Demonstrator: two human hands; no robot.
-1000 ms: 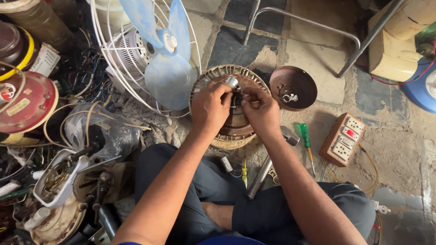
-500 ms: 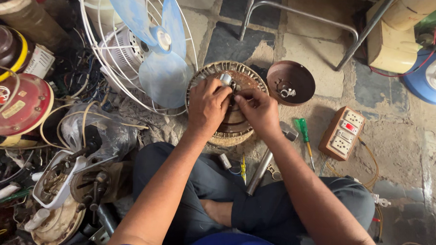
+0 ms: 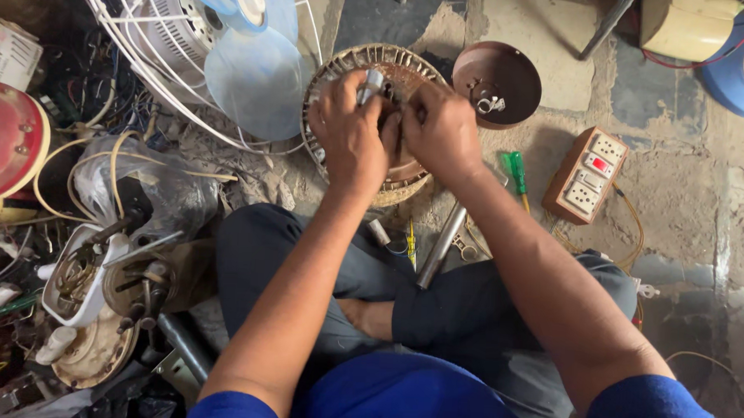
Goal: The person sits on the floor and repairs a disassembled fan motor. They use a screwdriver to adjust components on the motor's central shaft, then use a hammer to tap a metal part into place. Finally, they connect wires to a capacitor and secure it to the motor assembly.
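Note:
A round, brown ceiling-fan motor (image 3: 341, 69) with a slotted rim lies on the stone floor in front of my crossed legs. My left hand (image 3: 350, 134) grips a short metal shaft (image 3: 369, 83) that sticks up from the motor's middle. Just right of it, my right hand (image 3: 442, 131) pinches something small at the motor's centre; my fingers hide what it is. Both hands touch each other over the motor.
A brown metal cup (image 3: 499, 77) with small parts lies right of the motor. A green screwdriver (image 3: 515, 172), a switch-and-socket box (image 3: 589, 173) and a metal rod (image 3: 439, 248) lie nearby. A table fan with blue blades (image 3: 253, 65) and cluttered fan parts (image 3: 81, 281) fill the left.
The view has moved closer and shifted. My hands stay on the motor's centre, with the fingers shifted slightly around the shaft.

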